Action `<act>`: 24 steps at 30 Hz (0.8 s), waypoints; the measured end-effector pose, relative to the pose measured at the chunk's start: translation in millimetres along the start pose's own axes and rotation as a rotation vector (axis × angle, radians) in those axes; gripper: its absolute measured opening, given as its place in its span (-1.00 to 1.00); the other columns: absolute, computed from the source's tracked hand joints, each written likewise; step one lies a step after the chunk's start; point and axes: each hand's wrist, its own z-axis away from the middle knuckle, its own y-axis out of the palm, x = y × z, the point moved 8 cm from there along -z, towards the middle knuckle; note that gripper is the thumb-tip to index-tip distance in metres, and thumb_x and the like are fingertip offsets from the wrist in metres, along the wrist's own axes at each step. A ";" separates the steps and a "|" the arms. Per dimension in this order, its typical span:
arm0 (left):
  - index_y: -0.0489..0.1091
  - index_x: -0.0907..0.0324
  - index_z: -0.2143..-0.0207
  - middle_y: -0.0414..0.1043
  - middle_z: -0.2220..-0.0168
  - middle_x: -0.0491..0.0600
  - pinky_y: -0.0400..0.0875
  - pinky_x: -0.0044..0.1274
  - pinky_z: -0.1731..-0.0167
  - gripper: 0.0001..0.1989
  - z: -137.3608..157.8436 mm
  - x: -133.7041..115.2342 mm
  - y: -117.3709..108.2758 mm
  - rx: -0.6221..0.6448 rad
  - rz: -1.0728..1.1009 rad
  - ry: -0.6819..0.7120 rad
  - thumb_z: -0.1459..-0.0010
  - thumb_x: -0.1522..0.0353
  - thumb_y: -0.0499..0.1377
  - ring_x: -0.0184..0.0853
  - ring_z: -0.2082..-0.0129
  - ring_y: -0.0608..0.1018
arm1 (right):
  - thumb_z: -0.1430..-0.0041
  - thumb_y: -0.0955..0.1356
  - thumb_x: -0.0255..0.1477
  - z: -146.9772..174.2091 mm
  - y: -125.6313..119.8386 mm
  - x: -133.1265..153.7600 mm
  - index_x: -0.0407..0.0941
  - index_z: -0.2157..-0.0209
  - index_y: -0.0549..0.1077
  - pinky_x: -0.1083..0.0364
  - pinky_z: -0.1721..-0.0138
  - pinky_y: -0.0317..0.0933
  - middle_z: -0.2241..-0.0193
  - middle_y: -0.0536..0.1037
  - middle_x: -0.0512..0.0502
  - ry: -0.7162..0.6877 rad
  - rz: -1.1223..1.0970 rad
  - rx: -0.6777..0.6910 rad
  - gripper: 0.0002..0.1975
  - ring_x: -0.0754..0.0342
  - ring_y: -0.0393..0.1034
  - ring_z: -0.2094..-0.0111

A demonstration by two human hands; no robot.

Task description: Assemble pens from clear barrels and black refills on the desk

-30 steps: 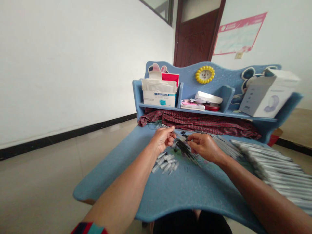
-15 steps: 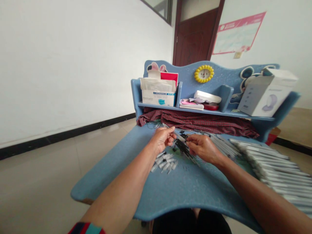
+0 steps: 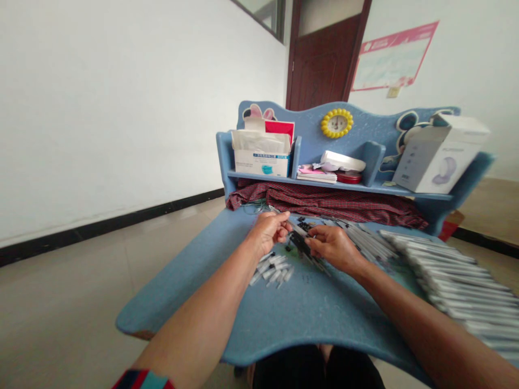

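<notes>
My left hand [image 3: 271,231] is closed, thumb and fingers pinching a clear pen barrel [image 3: 297,229] that slants between my hands. The fingers of my right hand [image 3: 329,244] pinch the barrel's other end. Below them lies a bunch of dark pen refills [image 3: 300,246] on the blue desk. Small black pen parts [image 3: 302,221] sit just behind. Clear pen caps [image 3: 273,270] are heaped near my left wrist. Beyond my right hand, several loose clear barrels [image 3: 367,240] lie side by side.
A large stack of pens [image 3: 458,281] covers the right of the blue desk [image 3: 284,324]. Folded checked cloth [image 3: 324,202] lies under the shelf. On the shelf stand a mask box [image 3: 261,162], papers [image 3: 316,175] and a white carton [image 3: 441,156]. A yellow clock [image 3: 337,123] is above.
My right hand has moved slightly left, closer to my left hand, and the clear barrel between them shows more plainly. The view has shifted a little.
</notes>
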 end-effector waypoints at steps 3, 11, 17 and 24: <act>0.21 0.26 0.61 0.31 0.70 -0.06 0.01 -0.69 0.84 -0.76 -0.1 -0.2 1.1 0.005 -0.006 0.010 -0.09 0.44 0.11 -0.56 0.83 0.21 | -0.08 0.26 -0.38 -0.3 1.2 -0.2 -0.13 0.49 0.38 0.18 0.57 0.12 0.65 0.43 0.02 -0.005 0.007 0.008 -0.85 0.15 0.32 0.61; 0.25 0.28 0.60 0.32 0.69 -0.06 0.07 -0.68 0.82 -0.78 2.7 -2.7 3.5 0.031 0.003 0.011 -0.09 0.44 0.11 -0.55 0.81 0.24 | -0.12 0.24 -0.32 1.7 6.1 -2.2 -0.14 0.59 0.32 0.21 0.64 0.13 0.71 0.44 0.00 0.107 -0.159 0.062 -0.73 0.20 0.27 0.69; 0.27 0.29 0.59 0.34 0.67 -0.04 0.09 -0.67 0.82 -0.78 3.6 -5.1 5.7 0.059 0.021 0.038 -0.09 0.42 0.13 -0.54 0.81 0.25 | -0.12 0.23 -0.19 5.3 14.2 -7.8 -0.17 0.43 0.35 0.21 0.71 0.13 0.75 0.45 -0.02 0.256 -0.457 0.155 -0.69 0.19 0.25 0.78; 0.28 0.30 0.57 0.33 0.67 -0.05 0.09 -0.68 0.81 -0.80 2.9 -3.6 1.3 0.019 0.026 0.014 -0.08 0.43 0.13 -0.55 0.80 0.26 | 0.00 0.35 -0.19 0.5 2.4 -9.6 -0.13 0.38 0.30 0.23 0.71 0.09 0.72 0.44 0.06 0.157 -0.295 0.026 -0.71 0.19 0.27 0.75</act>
